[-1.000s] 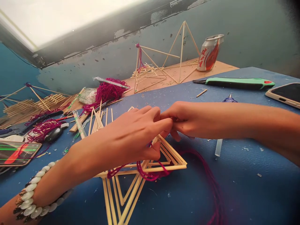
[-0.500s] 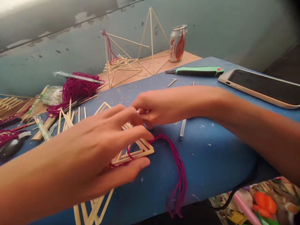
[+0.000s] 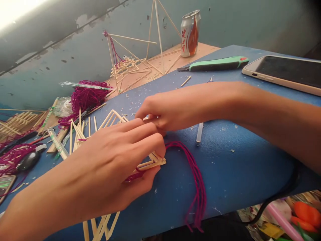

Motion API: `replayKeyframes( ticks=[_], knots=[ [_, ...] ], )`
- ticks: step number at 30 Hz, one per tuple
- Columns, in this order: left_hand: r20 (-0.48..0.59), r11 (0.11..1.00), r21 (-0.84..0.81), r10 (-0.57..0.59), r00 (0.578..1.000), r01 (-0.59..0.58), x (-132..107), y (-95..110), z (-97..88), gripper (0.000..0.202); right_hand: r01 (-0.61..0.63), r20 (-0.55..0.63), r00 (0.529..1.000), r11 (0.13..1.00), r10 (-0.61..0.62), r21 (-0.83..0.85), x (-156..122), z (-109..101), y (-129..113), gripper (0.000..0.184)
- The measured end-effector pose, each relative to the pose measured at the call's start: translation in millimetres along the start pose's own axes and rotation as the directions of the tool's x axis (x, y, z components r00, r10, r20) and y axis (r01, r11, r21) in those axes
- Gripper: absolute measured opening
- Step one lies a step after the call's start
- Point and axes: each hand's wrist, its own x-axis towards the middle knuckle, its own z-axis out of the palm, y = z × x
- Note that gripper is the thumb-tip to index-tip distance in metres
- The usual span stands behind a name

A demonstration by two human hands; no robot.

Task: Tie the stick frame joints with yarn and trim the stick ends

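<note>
My left hand (image 3: 125,150) is closed over a small frame of thin wooden sticks (image 3: 147,163), its thumb below and fingers above. Magenta yarn is wound on the frame beneath the palm, and a bundle of magenta strands (image 3: 194,174) trails from the frame's right side across the table. My right hand (image 3: 160,112) meets the left at the frame's far side, its fingers bent inward. Its fingertips are hidden, so what they pinch cannot be made out. More joined sticks (image 3: 101,226) show below my left wrist, and other stick ends (image 3: 112,115) rise behind my left fingers.
A utility knife (image 3: 218,63), a phone (image 3: 283,73) and a drink can (image 3: 190,33) stand or lie at the back right. Stick pyramids (image 3: 130,50) are at the back. A magenta yarn heap (image 3: 87,97) lies left. A short translucent stick (image 3: 199,132) is near my right wrist.
My left index finger has curled down and closed more tightly over the stick frame. My right hand stays against the frame's far side. The camera view has shifted slightly.
</note>
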Motion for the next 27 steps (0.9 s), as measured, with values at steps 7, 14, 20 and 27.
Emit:
replayKeyframes(
  ticks=[7, 14, 20, 27],
  knots=[
    [0.018, 1.0, -0.004, 0.018, 1.0, -0.018, 0.5, 1.7, -0.9, 0.011, 0.004, 0.011, 1.0, 0.998, -0.003, -0.055, -2.8, 1.6, -1.4, 0.023],
    [-0.153, 0.999, -0.05, 0.0, 0.988, -0.008, -19.5, 4.5, -13.1, 0.023, 0.112, -0.082, 0.988, 0.975, -0.13, -0.191, -3.0, -1.4, -1.3, 0.02],
    [-0.343, 0.959, -0.02, -0.273, 0.899, 0.283, -83.5, 19.1, 1.3, 0.015, 0.349, -0.276, 0.829, 0.837, -0.485, -0.422, -10.4, 10.7, -35.9, 0.017],
    [-0.343, 0.916, -0.146, -0.401, 0.85, 0.373, -84.1, 30.6, 28.4, 0.015, 0.496, -0.068, 0.808, 0.739, -0.585, -0.455, -4.9, 42.5, -49.6, 0.015]
  ],
)
